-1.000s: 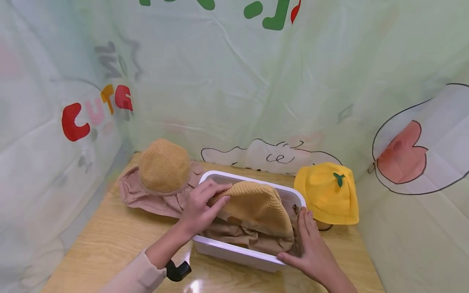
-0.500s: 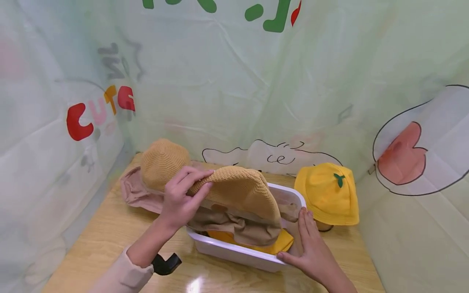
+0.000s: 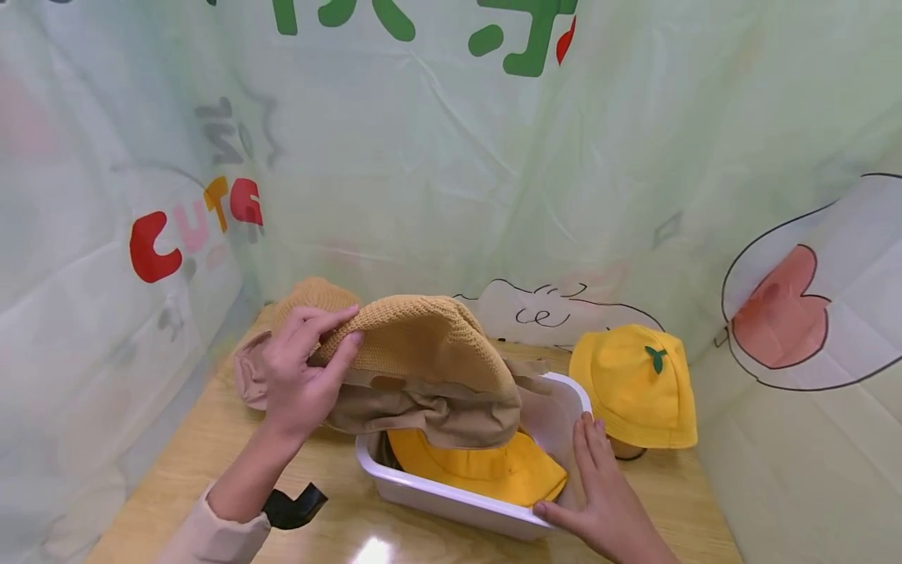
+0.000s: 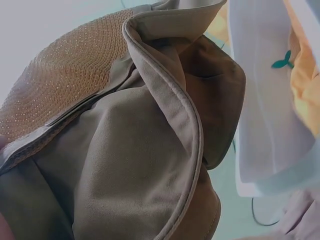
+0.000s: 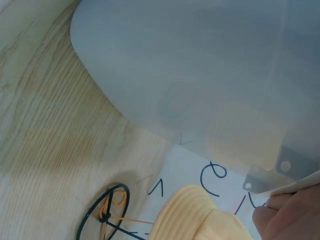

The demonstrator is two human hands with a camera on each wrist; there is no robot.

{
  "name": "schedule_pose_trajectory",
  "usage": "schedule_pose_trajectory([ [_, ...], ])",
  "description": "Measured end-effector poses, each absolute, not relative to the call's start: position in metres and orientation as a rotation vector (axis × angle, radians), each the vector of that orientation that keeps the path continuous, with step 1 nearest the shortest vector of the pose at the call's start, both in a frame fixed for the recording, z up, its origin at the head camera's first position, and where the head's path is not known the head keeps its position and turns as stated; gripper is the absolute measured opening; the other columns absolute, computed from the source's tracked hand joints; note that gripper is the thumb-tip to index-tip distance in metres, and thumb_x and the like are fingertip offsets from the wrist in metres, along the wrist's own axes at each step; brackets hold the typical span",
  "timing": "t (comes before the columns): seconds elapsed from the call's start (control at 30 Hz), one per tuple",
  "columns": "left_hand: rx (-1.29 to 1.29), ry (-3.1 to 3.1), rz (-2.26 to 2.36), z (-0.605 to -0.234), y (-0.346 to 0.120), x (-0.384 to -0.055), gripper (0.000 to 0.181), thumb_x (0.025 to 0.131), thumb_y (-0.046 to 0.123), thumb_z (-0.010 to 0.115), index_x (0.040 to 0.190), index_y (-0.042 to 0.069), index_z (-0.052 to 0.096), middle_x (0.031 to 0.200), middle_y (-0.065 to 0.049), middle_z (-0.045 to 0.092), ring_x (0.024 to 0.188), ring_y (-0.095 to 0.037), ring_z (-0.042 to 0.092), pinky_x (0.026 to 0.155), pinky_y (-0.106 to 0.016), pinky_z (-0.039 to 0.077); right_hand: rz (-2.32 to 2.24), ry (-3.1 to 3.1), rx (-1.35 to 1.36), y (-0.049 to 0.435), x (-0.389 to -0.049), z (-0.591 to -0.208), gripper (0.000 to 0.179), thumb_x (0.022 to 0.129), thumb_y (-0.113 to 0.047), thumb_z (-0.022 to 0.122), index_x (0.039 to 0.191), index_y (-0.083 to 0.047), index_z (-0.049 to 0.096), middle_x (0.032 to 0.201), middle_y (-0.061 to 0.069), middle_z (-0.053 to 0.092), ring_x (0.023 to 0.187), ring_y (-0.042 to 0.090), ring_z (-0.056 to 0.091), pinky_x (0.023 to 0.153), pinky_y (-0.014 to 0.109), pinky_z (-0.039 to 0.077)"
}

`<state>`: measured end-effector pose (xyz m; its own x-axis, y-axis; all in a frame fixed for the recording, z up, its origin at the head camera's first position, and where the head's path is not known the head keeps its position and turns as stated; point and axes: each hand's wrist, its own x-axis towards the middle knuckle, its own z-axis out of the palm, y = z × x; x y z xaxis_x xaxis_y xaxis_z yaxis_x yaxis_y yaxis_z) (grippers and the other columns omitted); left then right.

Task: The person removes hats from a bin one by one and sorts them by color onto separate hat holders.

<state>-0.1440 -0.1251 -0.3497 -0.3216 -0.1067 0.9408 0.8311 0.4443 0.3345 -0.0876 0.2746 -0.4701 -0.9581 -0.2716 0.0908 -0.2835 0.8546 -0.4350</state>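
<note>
My left hand [image 3: 299, 380] pinches the edge of a sun hat [image 3: 423, 352] with a tan knitted crown and a brown cloth brim. This hat is raised over the left part of a white plastic bin [image 3: 451, 493]; the left wrist view shows its drooping brim [image 4: 145, 145] close beside the bin wall [image 4: 260, 115]. Inside the bin lies a folded yellow hat [image 3: 486, 470], partly covered by the raised one. With thumb on the front rim and fingers over the right rim, my right hand [image 3: 602, 501] holds the bin's corner; its knuckles [image 5: 295, 215] show at the rim in the right wrist view.
To the right of the bin sits a yellow bucket hat [image 3: 634, 392] with a green sprout. Behind my left hand, another tan knitted hat [image 3: 317, 294] with a pinkish-brown brim is partly hidden. Printed cloth walls [image 3: 423, 196] enclose the wooden table [image 3: 204, 439].
The sun hat has been lifted up and leftward out of the bin by my left hand, uncovering the yellow hat inside. My right hand has stayed at the bin's corner.
</note>
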Motion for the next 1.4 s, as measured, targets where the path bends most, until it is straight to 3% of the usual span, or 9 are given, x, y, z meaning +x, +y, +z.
schedule_pose_trajectory([
  [0.1,-0.589,-1.591,-1.088,-0.347,-0.13,-0.146,0.026,0.09,0.019,0.073,0.102,-0.003,0.076,0.081,-0.016,0.062,0.076,-0.014,0.053,0.071,-0.018,0.042,0.709,-3.004,0.446,0.275,-0.086,-0.47,0.122,0.079,-0.062,0.074,0.159,-0.001,0.005,0.167,0.017,-0.006,0.153,0.035,-0.009,0.114,0.025,-0.013],
  [0.33,-0.49,-1.522,-1.106,-0.337,-0.139,-0.147,0.032,0.089,0.024,0.075,0.096,-0.007,0.075,0.08,-0.023,0.06,0.076,-0.012,0.051,0.069,-0.017,0.04,0.756,-3.009,0.43,0.274,-0.086,-0.469,0.123,0.077,-0.062,0.076,0.16,-0.004,0.005,0.168,0.014,-0.005,0.153,0.036,-0.008,0.12,0.058,0.004],
  [0.83,-0.363,-1.503,-1.103,-0.322,-0.16,-0.147,0.022,0.082,0.008,0.075,0.094,-0.01,0.074,0.08,-0.028,0.059,0.08,-0.005,0.053,0.072,-0.015,0.041,0.781,-3.034,0.421,0.274,-0.088,-0.471,0.122,0.078,-0.06,0.075,0.161,-0.007,0.003,0.168,0.013,-0.007,0.153,0.034,-0.012,0.114,0.069,0.01],
  [1.07,-0.263,-1.444,-1.052,-0.322,-0.177,-0.156,0.022,0.081,0.012,0.077,0.094,-0.006,0.077,0.079,-0.027,0.059,0.078,-0.002,0.052,0.07,-0.017,0.04,0.68,-2.989,0.47,0.275,-0.091,-0.474,0.122,0.077,-0.058,0.077,0.161,-0.009,0.004,0.168,0.016,-0.003,0.153,0.038,-0.006,0.12,0.059,0.004],
  [1.2,-0.214,-1.43,-1.028,-0.321,-0.184,-0.16,0.023,0.081,0.015,0.076,0.095,-0.004,0.078,0.079,-0.026,0.059,0.077,-0.002,0.051,0.066,-0.015,0.037,0.697,-3.006,0.46,0.277,-0.092,-0.474,0.122,0.077,-0.059,0.077,0.161,-0.011,0.003,0.168,0.014,-0.005,0.153,0.035,-0.009,0.114,0.07,0.013],
  [1.3,-0.172,-1.418,-1.026,-0.32,-0.19,-0.162,0.023,0.081,0.015,0.076,0.095,-0.004,0.078,0.08,-0.018,0.061,0.078,-0.001,0.052,0.064,-0.014,0.037,0.716,-3.011,0.454,0.277,-0.091,-0.474,0.122,0.077,-0.058,0.077,0.162,-0.014,0.002,0.168,0.013,-0.006,0.153,0.035,-0.01,0.108,0.075,0.019],
  [1.4,-0.136,-1.414,-1.043,-0.32,-0.193,-0.165,0.024,0.081,0.014,0.075,0.096,-0.004,0.077,0.082,-0.003,0.062,0.078,0.0,0.053,0.063,-0.013,0.038,0.721,-3.008,0.452,0.277,-0.089,-0.475,0.122,0.077,-0.059,0.077,0.161,-0.016,0.0,0.168,0.013,-0.006,0.153,0.037,-0.01,0.111,0.073,0.016],
])
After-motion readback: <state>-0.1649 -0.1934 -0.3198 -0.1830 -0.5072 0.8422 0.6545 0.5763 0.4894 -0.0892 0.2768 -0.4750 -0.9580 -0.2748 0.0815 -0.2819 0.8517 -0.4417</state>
